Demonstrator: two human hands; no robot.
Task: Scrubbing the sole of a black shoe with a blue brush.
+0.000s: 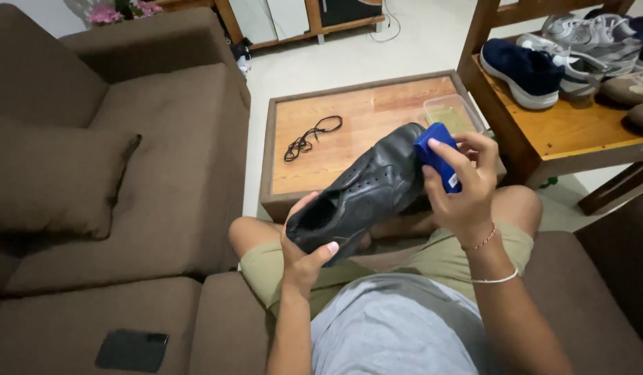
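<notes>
My left hand (304,250) grips a black shoe (363,191) by its heel end, holding it tilted above my lap with the toe pointing away to the right. The shoe has no lace in it. My right hand (464,184) is closed on a small blue block-shaped object (436,156), pressed against the toe end of the shoe. A black shoelace (311,137) lies loose on the wooden coffee table (349,156) beyond the shoe.
A clear shallow plastic container (452,112) sits at the table's far right. A wooden rack (557,128) at right holds several sneakers, one dark blue (523,71). A dark phone (132,350) lies on the brown sofa (127,173) at left, near a cushion (54,180).
</notes>
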